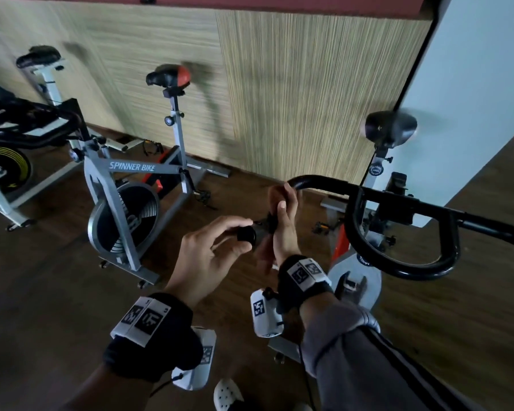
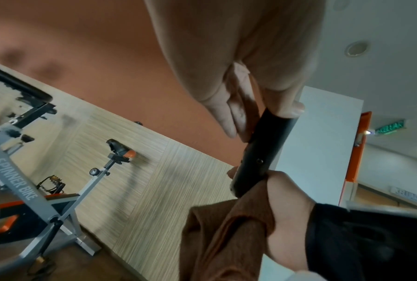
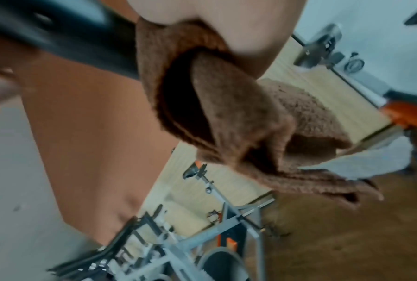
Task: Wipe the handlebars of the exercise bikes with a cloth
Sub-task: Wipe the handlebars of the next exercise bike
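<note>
The near bike's black handlebar (image 1: 398, 203) curves from the right toward me, its left end pointing at me. My left hand (image 1: 241, 237) pinches that end between thumb and fingers. In the left wrist view the left thumb (image 2: 290, 109) and fingers (image 2: 226, 121) sit on either side of the bar (image 2: 260, 150). Just beyond, my right hand (image 1: 284, 216) grips the bar through a brown terry cloth (image 2: 226, 237). The right wrist view shows the cloth (image 3: 226, 123) wrapped round the bar (image 3: 70, 38), with loose folds hanging below.
A grey bike marked Spinner Bike (image 1: 131, 167) stands to the left, and another bike (image 1: 6, 161) is at the far left edge. A wood-panel wall (image 1: 279, 99) runs behind, with a white pillar (image 1: 472, 84) on the right. This bike's saddle (image 1: 389, 126) is beyond the bar. The floor is dark wood.
</note>
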